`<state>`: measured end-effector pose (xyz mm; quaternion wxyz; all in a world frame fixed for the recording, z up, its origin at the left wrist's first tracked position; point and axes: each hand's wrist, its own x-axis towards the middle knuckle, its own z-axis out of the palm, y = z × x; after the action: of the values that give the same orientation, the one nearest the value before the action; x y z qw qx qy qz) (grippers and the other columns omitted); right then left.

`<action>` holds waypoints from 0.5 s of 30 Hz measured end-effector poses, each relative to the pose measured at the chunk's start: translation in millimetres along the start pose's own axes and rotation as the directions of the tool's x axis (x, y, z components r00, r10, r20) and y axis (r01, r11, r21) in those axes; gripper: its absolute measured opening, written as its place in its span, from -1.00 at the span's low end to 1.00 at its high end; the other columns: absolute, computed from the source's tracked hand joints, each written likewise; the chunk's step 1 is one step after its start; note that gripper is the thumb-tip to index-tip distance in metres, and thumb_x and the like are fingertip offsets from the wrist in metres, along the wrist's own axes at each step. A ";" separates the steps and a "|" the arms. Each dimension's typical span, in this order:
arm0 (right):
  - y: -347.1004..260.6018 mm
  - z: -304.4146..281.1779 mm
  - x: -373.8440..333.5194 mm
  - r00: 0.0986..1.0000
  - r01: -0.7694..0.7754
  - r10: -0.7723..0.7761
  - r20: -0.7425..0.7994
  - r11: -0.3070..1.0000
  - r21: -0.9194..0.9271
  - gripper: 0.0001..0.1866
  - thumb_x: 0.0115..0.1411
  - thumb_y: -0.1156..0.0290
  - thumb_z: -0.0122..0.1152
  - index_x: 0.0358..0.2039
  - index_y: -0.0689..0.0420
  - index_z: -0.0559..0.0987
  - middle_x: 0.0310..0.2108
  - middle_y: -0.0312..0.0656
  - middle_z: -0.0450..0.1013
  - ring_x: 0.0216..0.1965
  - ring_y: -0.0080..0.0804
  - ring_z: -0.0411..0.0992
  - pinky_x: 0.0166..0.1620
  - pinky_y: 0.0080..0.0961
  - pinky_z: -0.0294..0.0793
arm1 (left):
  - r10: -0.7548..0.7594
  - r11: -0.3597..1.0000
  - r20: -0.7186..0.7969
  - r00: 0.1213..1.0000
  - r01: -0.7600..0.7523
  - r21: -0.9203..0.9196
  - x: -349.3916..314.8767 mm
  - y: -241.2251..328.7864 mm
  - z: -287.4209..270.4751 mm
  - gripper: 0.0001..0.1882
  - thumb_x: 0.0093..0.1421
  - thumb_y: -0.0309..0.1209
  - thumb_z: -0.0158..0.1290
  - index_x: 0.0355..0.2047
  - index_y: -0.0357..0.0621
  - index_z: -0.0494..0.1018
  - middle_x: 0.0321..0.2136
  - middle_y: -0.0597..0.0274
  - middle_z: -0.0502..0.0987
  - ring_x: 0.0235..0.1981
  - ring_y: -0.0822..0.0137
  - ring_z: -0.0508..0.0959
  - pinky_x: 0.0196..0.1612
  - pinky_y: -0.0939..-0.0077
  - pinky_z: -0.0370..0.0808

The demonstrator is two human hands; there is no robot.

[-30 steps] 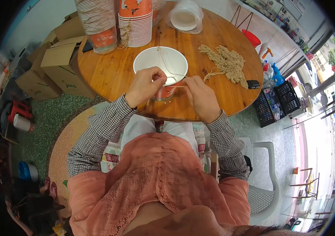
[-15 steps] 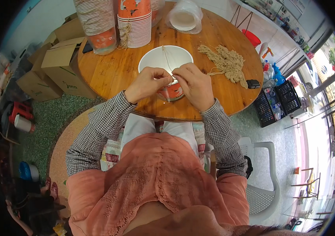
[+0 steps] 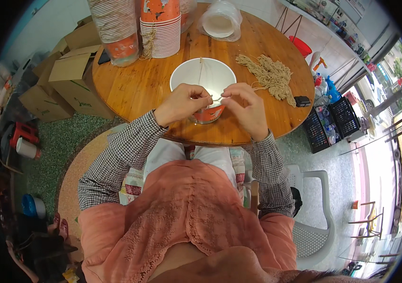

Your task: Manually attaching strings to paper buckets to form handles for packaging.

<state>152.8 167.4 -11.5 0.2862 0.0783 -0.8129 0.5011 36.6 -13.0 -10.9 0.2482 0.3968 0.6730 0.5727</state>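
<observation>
A paper bucket [image 3: 177, 70], white inside with an orange printed outside, stands upright near the table's front edge. A thin string [image 3: 200, 70] hangs from its far rim down across the inside. At the near rim my left hand [image 3: 182, 103] is closed, thumb and forefinger pinching the string. Facing it, my right hand [image 3: 248, 111] has its thumb and forefinger at the other part of the string, just right of the left fingertips. The knot or end between the fingers is too small to make out.
On the round wooden table [image 3: 130, 94] are tall stacks of paper buckets [image 3: 160, 40], a wrapped stack of white lids or bowls [image 3: 220, 23], a heap of tan strings [image 3: 271, 75] and a small black box [image 3: 302, 101]. Cardboard boxes [image 3: 76, 75] stand left, a white chair [image 3: 321, 203] right.
My right hand has moved slightly right, away from the left, and its fingers have spread somewhat. The bucket has shifted a little in view, and more of its inside shows.
</observation>
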 end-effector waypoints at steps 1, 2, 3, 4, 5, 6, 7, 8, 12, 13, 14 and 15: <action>-0.9 4.3 -3.5 0.993 0.112 -0.117 -0.030 0.984 -0.136 -0.82 0.04 0.45 0.31 -0.30 0.16 0.62 -0.27 -0.23 0.52 -0.21 -0.40 0.44 -0.09 -0.47 0.39 | 0.020 1.000 0.004 1.000 -0.020 -0.001 -0.1 -1.8 -0.2 -0.79 0.16 -0.37 0.11 -0.42 -0.33 0.54 -0.56 0.33 0.53 -0.52 0.59 0.45 -0.45 0.65 0.42; -2.1 6.9 -6.1 0.971 0.214 -0.236 -0.047 0.937 -0.276 -0.81 0.01 0.44 0.35 -0.32 0.15 0.62 -0.24 -0.23 0.52 -0.14 -0.35 0.43 -0.03 -0.43 0.36 | 0.020 1.000 0.006 1.000 -0.020 -0.001 0.5 -1.4 0.5 -0.79 0.16 -0.37 0.11 -0.42 -0.33 0.54 -0.56 0.33 0.53 -0.52 0.59 0.45 -0.45 0.65 0.42; -2.6 9.0 -8.0 0.971 0.213 -0.235 -0.048 0.937 -0.276 -0.81 0.01 0.44 0.35 -0.32 0.15 0.62 -0.24 -0.23 0.52 -0.14 -0.35 0.43 -0.03 -0.43 0.36 | 0.018 1.000 0.018 1.000 -0.018 0.008 0.9 -0.9 1.3 -0.79 0.16 -0.37 0.10 -0.42 -0.32 0.54 -0.56 0.34 0.52 -0.52 0.60 0.44 -0.46 0.66 0.41; -2.6 10.9 -9.6 0.977 0.183 -0.205 -0.053 0.945 -0.272 -0.80 -0.02 0.42 0.36 -0.33 0.14 0.62 -0.24 -0.24 0.53 -0.11 -0.32 0.41 0.00 -0.39 0.33 | 0.015 1.000 0.030 0.999 -0.016 0.017 1.1 -0.5 2.2 -0.79 0.16 -0.37 0.10 -0.42 -0.32 0.54 -0.57 0.35 0.51 -0.53 0.60 0.44 -0.46 0.66 0.41; -1.7 11.9 -10.0 0.983 0.154 -0.176 -0.059 0.951 -0.268 -0.79 -0.04 0.40 0.38 -0.35 0.12 0.62 -0.25 -0.26 0.53 -0.09 -0.28 0.40 0.03 -0.35 0.30 | 0.016 1.000 0.030 0.999 -0.016 0.019 1.7 0.2 2.8 -0.79 0.16 -0.37 0.10 -0.42 -0.32 0.54 -0.57 0.35 0.51 -0.53 0.60 0.44 -0.46 0.66 0.41; 2.6 12.6 -10.1 0.982 0.155 -0.177 -0.060 0.951 -0.267 -0.79 -0.04 0.40 0.38 -0.35 0.12 0.62 -0.25 -0.26 0.53 -0.09 -0.28 0.40 0.03 -0.35 0.30 | 0.014 1.000 0.034 0.999 -0.015 0.017 2.3 0.9 3.4 -0.79 0.16 -0.38 0.09 -0.43 -0.32 0.54 -0.58 0.36 0.51 -0.53 0.60 0.44 -0.46 0.66 0.41; 9.2 13.3 -10.1 0.981 0.165 -0.185 -0.051 0.948 -0.272 -0.80 -0.04 0.38 0.38 -0.36 0.12 0.62 -0.25 -0.27 0.53 -0.09 -0.29 0.40 0.03 -0.34 0.28 | 0.013 1.000 0.039 0.999 -0.014 0.016 2.7 1.5 3.8 -0.80 0.16 -0.38 0.09 -0.43 -0.31 0.54 -0.59 0.36 0.50 -0.53 0.60 0.44 -0.46 0.67 0.40; 11.8 14.4 -9.5 0.981 0.174 -0.192 -0.039 0.945 -0.277 -0.81 -0.03 0.37 0.38 -0.38 0.11 0.62 -0.26 -0.28 0.53 -0.09 -0.30 0.40 0.04 -0.34 0.26 | 0.012 1.000 0.038 0.999 -0.013 0.016 2.8 1.1 3.7 -0.80 0.16 -0.38 0.09 -0.43 -0.31 0.54 -0.59 0.36 0.50 -0.53 0.60 0.44 -0.46 0.67 0.40; 9.8 16.7 -10.3 0.972 0.200 -0.230 -0.045 0.913 -0.356 -0.85 -0.01 0.35 0.35 -0.43 0.11 0.60 -0.27 -0.28 0.53 -0.11 -0.31 0.40 0.04 -0.34 0.23 | 0.049 0.997 0.022 0.999 -0.050 0.060 2.5 0.7 4.5 -0.80 0.16 -0.38 0.09 -0.43 -0.31 0.54 -0.58 0.34 0.52 -0.52 0.58 0.45 -0.45 0.65 0.42; 8.6 17.1 -10.2 0.974 0.193 -0.222 -0.036 0.910 -0.366 -0.87 0.02 0.36 0.33 -0.44 0.11 0.59 -0.28 -0.28 0.53 -0.12 -0.31 0.40 0.04 -0.33 0.22 | 0.067 0.994 0.016 0.998 -0.068 0.085 2.2 0.6 5.0 -0.80 0.16 -0.38 0.09 -0.42 -0.32 0.54 -0.58 0.32 0.53 -0.52 0.57 0.46 -0.45 0.64 0.43; 8.1 16.9 -9.4 0.976 0.188 -0.215 -0.028 0.906 -0.380 -0.89 0.05 0.37 0.30 -0.46 0.11 0.58 -0.28 -0.28 0.53 -0.13 -0.31 0.40 0.05 -0.32 0.21 | 0.068 0.994 0.018 0.997 -0.070 0.086 3.1 0.6 5.4 -0.80 0.16 -0.38 0.09 -0.42 -0.32 0.54 -0.58 0.32 0.53 -0.52 0.57 0.46 -0.45 0.64 0.43; 10.7 17.5 -9.8 0.976 0.188 -0.216 -0.031 0.905 -0.381 -0.89 0.05 0.37 0.30 -0.46 0.11 0.58 -0.28 -0.28 0.53 -0.13 -0.31 0.40 0.05 -0.32 0.21 | 0.067 0.992 0.019 0.998 -0.069 0.103 3.9 0.3 5.8 -0.80 0.15 -0.38 0.09 -0.41 -0.32 0.55 -0.57 0.31 0.54 -0.52 0.56 0.46 -0.44 0.64 0.43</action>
<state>149.7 156.1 -30.9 0.3753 0.0877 -0.8705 0.3062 39.1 -6.5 -11.4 0.2129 0.4363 0.6859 0.5421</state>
